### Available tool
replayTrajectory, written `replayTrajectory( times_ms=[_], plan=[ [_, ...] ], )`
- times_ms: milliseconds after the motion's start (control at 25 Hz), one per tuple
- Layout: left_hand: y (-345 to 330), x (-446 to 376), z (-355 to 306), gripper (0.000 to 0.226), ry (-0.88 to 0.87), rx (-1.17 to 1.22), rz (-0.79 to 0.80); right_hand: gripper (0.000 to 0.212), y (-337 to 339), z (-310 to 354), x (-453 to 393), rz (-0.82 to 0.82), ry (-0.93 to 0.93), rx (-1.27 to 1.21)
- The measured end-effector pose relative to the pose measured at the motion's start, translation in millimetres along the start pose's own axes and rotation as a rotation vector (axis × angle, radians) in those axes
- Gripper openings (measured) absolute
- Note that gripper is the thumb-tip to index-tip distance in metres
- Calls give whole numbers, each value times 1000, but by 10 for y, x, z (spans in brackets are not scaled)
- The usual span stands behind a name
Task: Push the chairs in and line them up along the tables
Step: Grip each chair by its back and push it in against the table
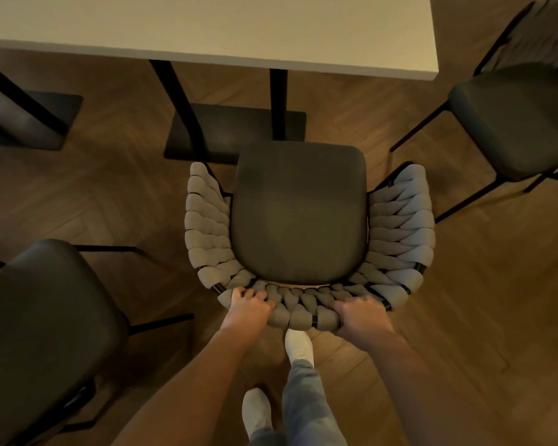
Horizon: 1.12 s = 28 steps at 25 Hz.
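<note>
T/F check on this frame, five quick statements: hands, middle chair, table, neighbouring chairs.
1. Both hands grip the woven backrest of the middle chair. True: the left hand and the right hand curl over its rear rim.
2. The middle chair's seat is tucked fully under the table. False: the whole seat shows, short of the table edge.
3. The table stands on light wooden legs. False: its posts and base plate are black.
4. Dark-seated chairs stand on both sides of the middle one. True: one at the left, one at the right.
5. The floor is grey carpet. False: it is brown wood in a herringbone pattern.
</note>
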<state>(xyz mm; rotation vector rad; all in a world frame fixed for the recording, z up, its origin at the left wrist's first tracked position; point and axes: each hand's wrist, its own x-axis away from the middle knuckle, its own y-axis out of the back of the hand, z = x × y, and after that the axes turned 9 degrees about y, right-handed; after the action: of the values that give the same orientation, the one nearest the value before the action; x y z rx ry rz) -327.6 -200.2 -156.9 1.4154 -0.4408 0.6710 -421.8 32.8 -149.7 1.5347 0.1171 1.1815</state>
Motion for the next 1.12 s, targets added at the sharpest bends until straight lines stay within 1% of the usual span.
replayTrajectory(
  times_ms=[120,200,240,360,400,480,560,640,720,880,960,1120],
  plan=[
    [72,-91,62,60,-11,7,5,44,43,-36,-83,-18,15,-9],
    [101,-105,88,58,-16,28,25,51,68,-47,-119,28,12,-38],
    [126,-102,105,57,-21,49,39,58,82,-51,-140,67,14,-51],
    [241,-40,168,57,-39,187,89,87,206,-22,-135,212,-10,-137],
    [290,26,199,60,-38,245,83,91,276,10,-114,237,-16,-169],
    [401,190,256,67,-1,370,40,86,417,75,-86,219,-19,-262],
    [429,473,388,60,104,510,-43,77,562,270,-77,177,11,-342],
    [384,782,561,51,215,637,-118,72,721,524,-100,156,46,-360],
    [291,1107,763,47,313,755,-121,69,880,824,-142,157,106,-306],
    [-55,1728,1189,47,474,910,-59,67,1138,1516,-222,182,246,-209],
    [-285,2084,1409,46,545,959,-43,66,1219,1969,-246,209,320,-149],
    [-711,2748,1815,44,639,994,-78,65,1253,2954,-210,226,409,-67]
  ],
)
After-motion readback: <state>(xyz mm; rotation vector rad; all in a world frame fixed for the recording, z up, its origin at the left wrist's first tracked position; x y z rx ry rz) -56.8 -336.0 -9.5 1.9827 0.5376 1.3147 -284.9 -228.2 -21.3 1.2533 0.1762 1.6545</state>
